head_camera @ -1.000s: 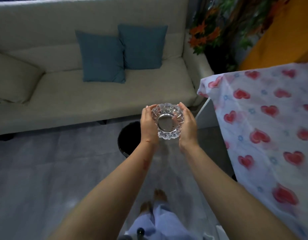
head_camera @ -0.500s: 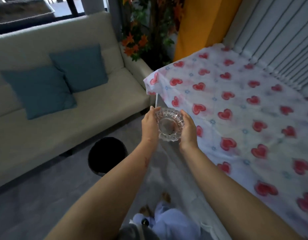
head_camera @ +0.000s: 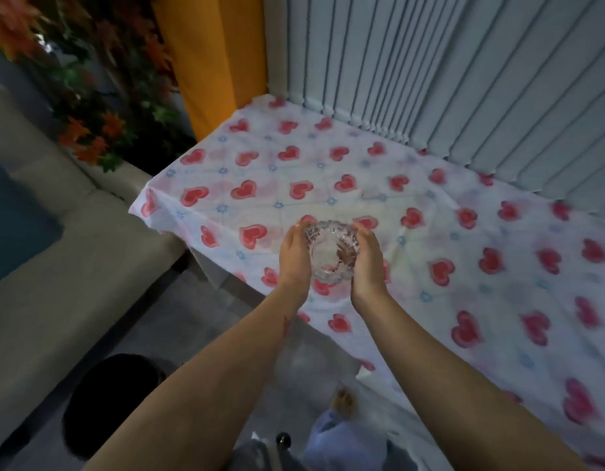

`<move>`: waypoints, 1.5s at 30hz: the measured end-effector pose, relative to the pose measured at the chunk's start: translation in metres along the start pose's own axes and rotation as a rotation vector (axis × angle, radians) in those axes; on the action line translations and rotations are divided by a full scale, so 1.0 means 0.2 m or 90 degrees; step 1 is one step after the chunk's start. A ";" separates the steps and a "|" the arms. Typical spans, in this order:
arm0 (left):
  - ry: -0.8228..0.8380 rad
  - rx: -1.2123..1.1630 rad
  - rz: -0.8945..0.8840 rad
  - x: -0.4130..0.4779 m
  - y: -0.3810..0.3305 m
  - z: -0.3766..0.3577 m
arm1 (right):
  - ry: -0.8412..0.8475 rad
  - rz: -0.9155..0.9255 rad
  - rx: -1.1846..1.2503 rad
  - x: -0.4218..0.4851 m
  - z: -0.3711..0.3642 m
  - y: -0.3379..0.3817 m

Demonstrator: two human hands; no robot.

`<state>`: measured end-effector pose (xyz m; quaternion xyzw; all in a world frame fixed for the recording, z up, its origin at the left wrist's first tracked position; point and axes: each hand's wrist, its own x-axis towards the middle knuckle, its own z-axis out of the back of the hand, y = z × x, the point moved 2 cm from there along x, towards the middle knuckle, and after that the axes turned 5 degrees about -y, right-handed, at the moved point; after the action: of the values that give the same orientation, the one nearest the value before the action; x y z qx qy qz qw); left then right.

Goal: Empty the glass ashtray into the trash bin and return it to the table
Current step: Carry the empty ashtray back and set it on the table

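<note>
The cut-glass ashtray (head_camera: 332, 250) is held upright between both hands above the near left part of the table (head_camera: 481, 212), which wears a white cloth with red hearts. My left hand (head_camera: 293, 253) cups its left side and my right hand (head_camera: 368, 258) cups its right side. A dark speck shows inside the bowl. The black trash bin (head_camera: 104, 399) stands on the grey floor at the lower left, behind my left forearm.
A beige sofa (head_camera: 56, 253) with a teal cushion (head_camera: 15, 219) runs along the left. Orange and green artificial leaves (head_camera: 90, 107) fill the corner behind it. White vertical blinds (head_camera: 464, 69) back the table. My feet show at the bottom.
The view has swung right from the sofa and bin toward the table. Both hands have carried the ashtray from over the bin to above the tablecloth.
</note>
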<state>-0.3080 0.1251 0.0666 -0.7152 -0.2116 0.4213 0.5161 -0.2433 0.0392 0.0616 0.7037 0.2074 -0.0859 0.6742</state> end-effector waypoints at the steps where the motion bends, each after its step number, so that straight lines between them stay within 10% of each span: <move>1: 0.011 0.012 -0.001 0.03 0.00 -0.09 | -0.012 0.010 -0.004 0.07 0.05 0.03; 27: 0.161 0.150 0.103 0.54 0.30 -1.28 | -0.262 0.005 -0.040 1.06 0.71 0.16; 45: 0.150 0.446 -0.148 0.63 0.46 -1.35 | -0.249 0.204 -0.586 1.15 0.78 -0.03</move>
<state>-0.0275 0.0320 -0.0369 -0.5100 -0.0738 0.3218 0.7943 -0.0132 -0.0743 -0.0483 0.3280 -0.0167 -0.0114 0.9445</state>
